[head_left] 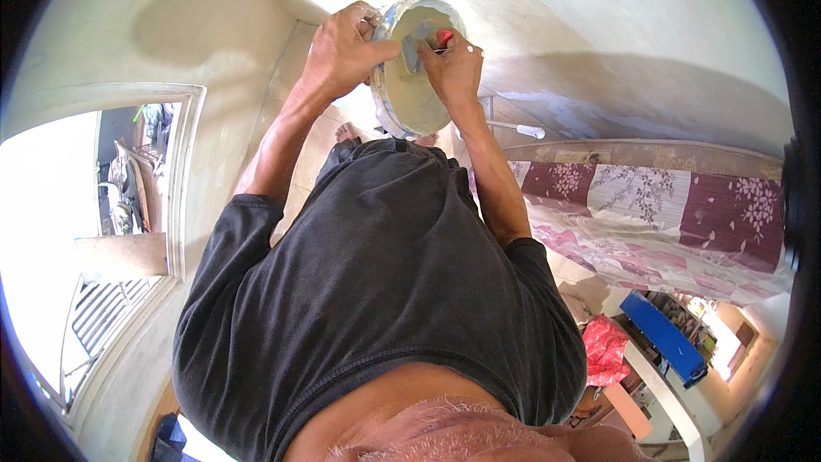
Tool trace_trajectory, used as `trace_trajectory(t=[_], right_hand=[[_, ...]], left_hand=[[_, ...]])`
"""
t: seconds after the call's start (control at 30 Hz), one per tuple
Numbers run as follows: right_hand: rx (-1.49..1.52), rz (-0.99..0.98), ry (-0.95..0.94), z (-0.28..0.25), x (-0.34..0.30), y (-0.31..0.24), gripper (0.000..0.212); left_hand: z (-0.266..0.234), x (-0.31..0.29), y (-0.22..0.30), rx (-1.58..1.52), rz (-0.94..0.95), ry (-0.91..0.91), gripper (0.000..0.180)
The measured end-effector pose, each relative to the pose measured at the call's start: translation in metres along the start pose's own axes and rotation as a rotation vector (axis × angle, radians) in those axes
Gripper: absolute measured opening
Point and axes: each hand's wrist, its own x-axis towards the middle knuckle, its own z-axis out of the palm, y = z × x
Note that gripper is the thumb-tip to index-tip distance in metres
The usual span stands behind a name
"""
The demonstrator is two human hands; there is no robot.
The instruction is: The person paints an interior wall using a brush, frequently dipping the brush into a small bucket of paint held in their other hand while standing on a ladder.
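Observation:
A round pail [381,107] with a smeared rim is held up in front of me, tilted so its inside shows. Pale greenish-grey paste [415,101] coats its inner surface. My left hand [342,50] is closed on the pail's left rim, thumb lying over the edge. Inside the opening, my right hand [455,70] grips a putty knife [444,38] by its red handle. A bluish-grey flat patch, seemingly its blade, shows beside the fingers against the paste. White specks dot the right hand's knuckles.
Right of the pail a white-handled rod [530,131] sticks out near the wall. Beyond it stands a bed or sofa under a purple-and-white floral cover [633,192]. A window frame [190,171] opens on my left. Lower right are a red plastic bag [607,351] and a blue panel [663,338].

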Motion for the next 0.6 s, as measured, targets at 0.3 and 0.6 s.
trace_trajectory(t=[0.3, 0.6], right_hand=[[0.182, 0.007, -0.002, -0.028, -0.007, -0.017, 0.02], [0.087, -0.325, 0.073, -0.046, 0.0, 0.003, 0.024]], left_hand=[[0.001, 0.002, -0.005, -0.093, -0.01, -0.021, 0.043], [0.008, 0.004, -0.008, -0.168, -0.034, -0.077, 0.032]])
